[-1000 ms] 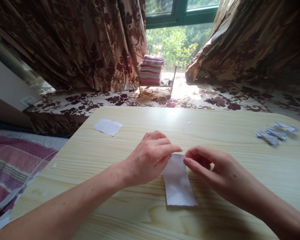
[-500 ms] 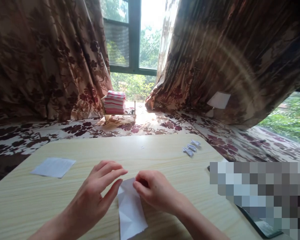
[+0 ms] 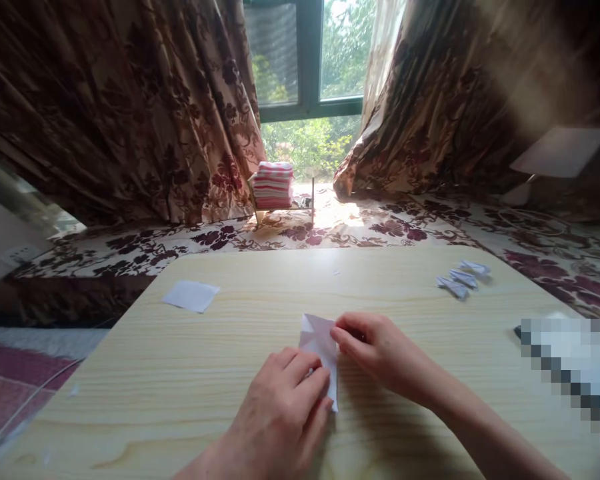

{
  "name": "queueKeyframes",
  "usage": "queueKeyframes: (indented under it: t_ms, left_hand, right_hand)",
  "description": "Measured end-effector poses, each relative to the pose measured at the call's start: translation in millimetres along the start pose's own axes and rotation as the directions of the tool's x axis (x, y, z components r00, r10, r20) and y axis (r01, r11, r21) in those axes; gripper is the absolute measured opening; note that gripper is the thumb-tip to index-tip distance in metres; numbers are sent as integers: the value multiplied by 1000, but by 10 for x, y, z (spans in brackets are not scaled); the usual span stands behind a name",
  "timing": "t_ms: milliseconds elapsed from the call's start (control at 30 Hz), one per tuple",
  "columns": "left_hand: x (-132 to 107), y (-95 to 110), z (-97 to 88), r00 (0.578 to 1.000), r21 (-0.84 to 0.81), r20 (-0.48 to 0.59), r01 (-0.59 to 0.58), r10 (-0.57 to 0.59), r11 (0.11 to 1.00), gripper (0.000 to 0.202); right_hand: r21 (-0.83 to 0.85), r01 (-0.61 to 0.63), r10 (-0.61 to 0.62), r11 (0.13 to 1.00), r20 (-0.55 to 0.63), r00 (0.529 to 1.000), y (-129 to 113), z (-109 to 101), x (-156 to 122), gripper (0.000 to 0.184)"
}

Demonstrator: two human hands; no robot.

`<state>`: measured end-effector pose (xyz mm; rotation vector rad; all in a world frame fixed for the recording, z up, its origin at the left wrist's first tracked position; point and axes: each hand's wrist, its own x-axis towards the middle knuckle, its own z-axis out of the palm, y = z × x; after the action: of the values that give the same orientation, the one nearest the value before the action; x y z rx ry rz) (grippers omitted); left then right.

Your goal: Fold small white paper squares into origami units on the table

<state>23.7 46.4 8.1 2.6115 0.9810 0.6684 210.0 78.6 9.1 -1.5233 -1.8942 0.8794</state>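
Observation:
A creased white sheet of paper (image 3: 320, 337) lies before me on the light wooden table (image 3: 190, 373), a triangular crease near its top left corner. My left hand (image 3: 287, 397) rests over its lower part, fingers bent close together and the thumb by the lower right edge; some of the paper is hidden beneath. At the upper right edge my right hand (image 3: 377, 347) pinches the paper between thumb and curled fingers.
A flat paper piece (image 3: 191, 295) lies at the table's left. Several small folded paper shapes (image 3: 463, 278) sit at the back right. A blurred-out object (image 3: 575, 367) is at the right edge. Behind, striped cloths (image 3: 273, 185) are stacked on a small stand; a lamp (image 3: 563, 153) stands right.
My left hand has come down onto the paper's lower part; before, it hovered at the upper left edge. The paper has turned and shows less length. The camera view has shifted left.

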Motion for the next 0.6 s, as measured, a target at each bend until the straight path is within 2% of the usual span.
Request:
queueKeyframes:
  t_ms: [100,333,600]
  left_hand:
    - [-39,-60,0,1000,13,-3,-3,3,1000,19]
    - [-145,-225,184,985,66,-157,-57,67,996,28]
    - [-162,-238,214,984,120,-150,-77,95,990,29]
  right_hand:
    - [-15,-22,23,1000,22,999,3,-8,-2,31]
    - [-16,-71,72,997,91,993,-9,-15,-28,31]
    - [-66,-60,68,996,122,990,31,41,-29,25]
